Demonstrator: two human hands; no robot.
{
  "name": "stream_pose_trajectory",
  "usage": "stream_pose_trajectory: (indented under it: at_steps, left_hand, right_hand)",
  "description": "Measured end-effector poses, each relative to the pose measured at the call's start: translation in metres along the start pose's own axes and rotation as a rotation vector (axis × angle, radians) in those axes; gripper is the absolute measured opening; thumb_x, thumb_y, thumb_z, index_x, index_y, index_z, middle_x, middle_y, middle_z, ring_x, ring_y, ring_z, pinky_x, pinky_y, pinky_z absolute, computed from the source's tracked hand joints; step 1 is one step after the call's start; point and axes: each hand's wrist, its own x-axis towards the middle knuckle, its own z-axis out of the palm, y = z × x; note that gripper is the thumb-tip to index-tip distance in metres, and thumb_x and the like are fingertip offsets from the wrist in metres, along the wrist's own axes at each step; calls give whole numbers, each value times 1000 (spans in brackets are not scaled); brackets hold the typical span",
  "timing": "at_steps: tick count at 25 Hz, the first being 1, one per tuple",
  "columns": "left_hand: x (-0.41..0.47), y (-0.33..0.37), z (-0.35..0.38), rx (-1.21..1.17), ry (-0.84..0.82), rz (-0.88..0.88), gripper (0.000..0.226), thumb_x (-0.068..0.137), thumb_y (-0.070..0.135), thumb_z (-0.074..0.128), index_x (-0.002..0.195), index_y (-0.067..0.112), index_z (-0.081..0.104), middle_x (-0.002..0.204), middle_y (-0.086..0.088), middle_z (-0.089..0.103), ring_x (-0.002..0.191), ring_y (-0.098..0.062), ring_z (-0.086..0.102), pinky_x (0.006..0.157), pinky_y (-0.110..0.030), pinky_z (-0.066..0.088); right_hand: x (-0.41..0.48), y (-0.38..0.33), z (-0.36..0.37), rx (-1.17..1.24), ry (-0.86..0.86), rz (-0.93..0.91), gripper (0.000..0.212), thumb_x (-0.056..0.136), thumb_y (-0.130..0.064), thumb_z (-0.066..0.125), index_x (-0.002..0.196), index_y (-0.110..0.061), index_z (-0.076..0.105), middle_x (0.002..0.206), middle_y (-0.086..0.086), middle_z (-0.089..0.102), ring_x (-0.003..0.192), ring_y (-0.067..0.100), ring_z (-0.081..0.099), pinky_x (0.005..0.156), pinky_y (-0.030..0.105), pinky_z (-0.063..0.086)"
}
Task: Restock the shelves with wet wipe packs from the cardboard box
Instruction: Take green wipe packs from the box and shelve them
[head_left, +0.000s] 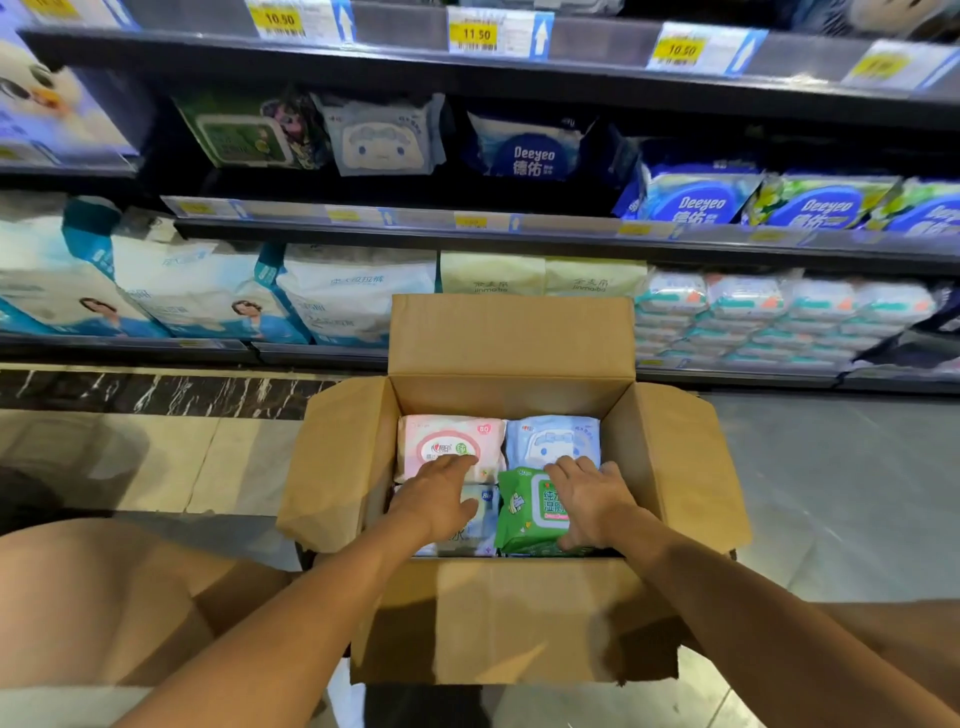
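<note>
An open cardboard box (514, 618) stands on the floor before the shelves, flaps spread out. Inside lie a pink wipe pack (441, 436) at the far left, a light blue pack (553, 436) at the far right, a pale blue pack (480, 525) at the near left and a green pack (527, 512) at the near right. My left hand (436, 499) reaches in with fingers extended, lying over the pale blue pack and touching the pink one. My right hand (592, 501) grips the green pack's right side, thumb curled at its near edge.
The middle shelf (415, 221) holds green, grey-blue and blue Deeyeo wipe packs, with dark gaps between them. The bottom shelf carries large white bags and stacked small packs (779, 317). Price tags (474, 34) line the top rail. Tiled floor surrounds the box.
</note>
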Motion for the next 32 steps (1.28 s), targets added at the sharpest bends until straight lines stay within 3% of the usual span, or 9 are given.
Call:
stream_pose_trajectory:
  at_steps: [5,8,10,14,21,23,27,32]
  left_hand:
    - [-12,30,-9,-499,22,-115,89,95,59,65,162,13,28,168,-5,34,152,-25,36,115,-30,33]
    - [-18,41,-20,-750,-13,-187,109,80,76,70,159,11,33,160,-7,45,141,-25,48,114,-36,41]
    - [-21,43,-23,-908,-19,-193,120,64,84,76,154,14,40,152,1,52,134,-22,55,110,-40,47]
    - [-43,54,-35,-1179,-96,-98,91,62,65,90,133,14,65,120,-7,77,111,-27,75,104,-50,56]
    - [-72,70,-58,-1295,-117,32,52,85,44,83,128,17,69,119,-14,77,113,-34,73,106,-54,53]
    - [-78,74,-65,-1288,-50,17,52,83,40,86,126,16,70,114,-13,79,108,-33,75,102,-54,56]
    - [-88,78,-81,-1267,107,44,39,87,29,83,123,16,72,104,-7,81,96,-26,78,84,-39,63]
    - [-96,72,-106,-1199,240,71,29,86,22,85,112,19,73,94,-1,82,85,-19,79,78,-34,63]
  right_hand:
    - [-28,2,-37,83,129,13,113,69,-67,77,157,-20,23,149,2,38,135,28,41,99,49,41]
    - [-48,-2,-64,70,179,3,115,68,-66,78,158,-20,23,149,1,37,136,27,40,103,49,39]
    - [-62,-6,-81,56,211,-13,114,69,-66,78,158,-21,23,148,0,37,136,26,40,104,48,37]
    - [-90,-16,-109,34,299,-45,112,67,-66,80,156,-22,28,140,-1,42,129,24,42,100,44,35]
    - [-112,-24,-142,50,397,-78,113,66,-69,79,155,-21,30,147,-1,42,133,25,41,104,44,34]
    - [-115,-25,-149,47,425,-88,114,66,-68,80,157,-21,28,151,0,40,135,25,40,106,44,33]
    - [-117,-28,-162,62,487,-103,116,68,-69,79,159,-22,26,153,0,39,136,25,41,108,44,33]
    - [-113,-28,-176,154,526,-149,114,72,-67,78,162,-25,21,159,-2,35,143,22,36,111,45,33]
